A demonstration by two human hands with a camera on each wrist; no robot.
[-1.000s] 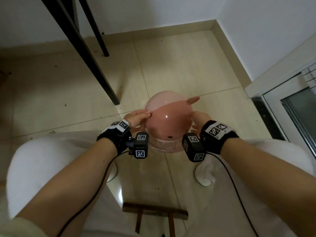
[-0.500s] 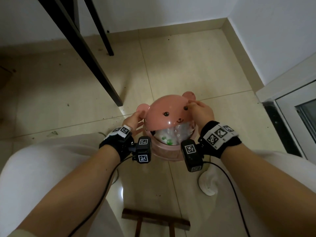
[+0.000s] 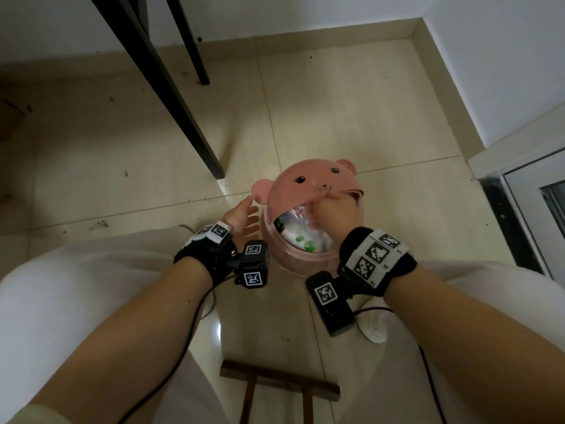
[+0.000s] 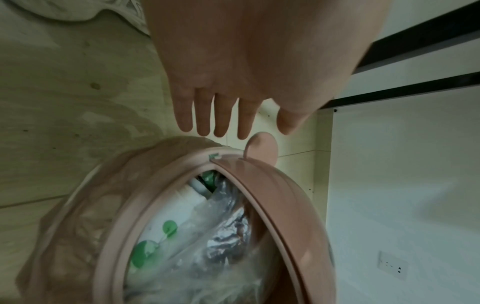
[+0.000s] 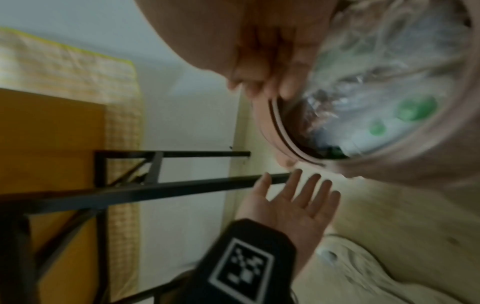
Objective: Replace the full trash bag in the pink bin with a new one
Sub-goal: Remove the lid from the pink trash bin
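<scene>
A pink bin (image 3: 301,264) with a bear-face lid (image 3: 308,185) stands on the floor between my knees. The lid is tipped up and back, so the mouth is open toward me. Inside lies a clear trash bag (image 3: 301,237) stuffed with white and green rubbish; its edge is folded over the rim (image 4: 78,205). My right hand (image 3: 334,209) grips the lid's front edge, fingers curled round it (image 5: 259,82). My left hand (image 3: 244,217) hovers open just left of the bin, fingers straight (image 4: 223,117), near the lid's ear (image 4: 262,148) without touching it.
Black table legs (image 3: 171,96) slant down to the floor left of the bin. A wooden stool bar (image 3: 278,384) lies between my legs. A white-socked foot (image 3: 373,330) rests near the bin's right. A door frame (image 3: 519,185) and walls close the right side.
The lid has swung further up and back, showing more of the bag. My left hand has let go of the lid and opened beside the bin. My right hand now holds the lid's front edge.
</scene>
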